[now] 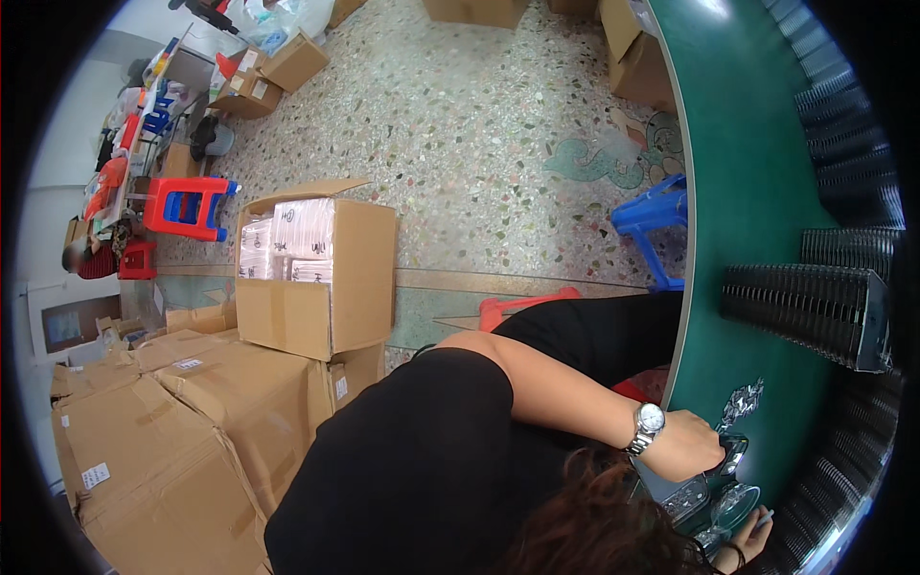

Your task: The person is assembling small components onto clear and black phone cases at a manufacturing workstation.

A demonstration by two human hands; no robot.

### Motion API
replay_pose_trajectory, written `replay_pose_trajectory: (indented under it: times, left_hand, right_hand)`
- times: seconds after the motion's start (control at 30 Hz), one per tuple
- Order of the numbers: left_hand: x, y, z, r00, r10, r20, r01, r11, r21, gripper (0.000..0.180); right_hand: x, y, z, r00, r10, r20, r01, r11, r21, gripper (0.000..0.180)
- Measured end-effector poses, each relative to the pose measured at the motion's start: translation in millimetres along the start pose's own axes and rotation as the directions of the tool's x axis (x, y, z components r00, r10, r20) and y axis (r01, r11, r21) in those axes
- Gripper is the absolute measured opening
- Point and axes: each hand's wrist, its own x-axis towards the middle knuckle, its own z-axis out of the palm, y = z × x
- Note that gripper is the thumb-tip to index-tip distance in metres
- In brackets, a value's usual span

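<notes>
My left hand [682, 447], with a silver watch [649, 421] at its wrist, reaches over the green table and curls its fingers on a dark glossy piece [734, 454]. A silver patterned piece [743, 402] lies just beyond its fingers. Nearer the lower edge, an oval glossy piece [736, 504] with a narrow end, like a hand mirror, lies between my two hands. My right hand [750, 543] is closed beside it, a small pale strip [764, 518] at its fingertips. Another silvery piece [686, 500] lies under my left wrist. Hair hides part of this area.
Stacks of black ribbed pieces [805, 302] line the far side of the green table [738, 144]. A blue stool [652, 228] stands against the table. Behind on the left are an open carton [364, 278] of wrapped packs, closed cartons [144, 460] and a red stool [182, 206].
</notes>
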Motion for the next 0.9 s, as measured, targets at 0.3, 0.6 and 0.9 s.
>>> replay_pose_trajectory:
  times: [0.3, 0.6, 0.9]
  left_hand:
    - [8.4, 10.4, -9.2, 0.994, -0.016, 0.108, 0.017, 1.0, -0.01, 0.017]
    - [35.4, 32.9, -20.0, 0.945, -0.139, 0.297, 0.098, 0.984, 0.148, 0.012]
    - [61.2, 55.1, 25.4, 0.883, -0.06, 0.466, -0.008, 0.99, 0.143, 0.011]
  right_hand:
    - [-56.0, -140.6, -30.9, 0.952, 0.244, 0.187, -0.301, 0.867, 0.398, 0.008]
    - [-85.4, -190.8, -6.1, 0.945, 0.211, 0.249, -0.315, 0.386, 0.867, 0.008]
    - [-136.6, -155.2, -5.8, 0.885, 0.39, 0.254, -0.391, 0.328, 0.86, 0.015]
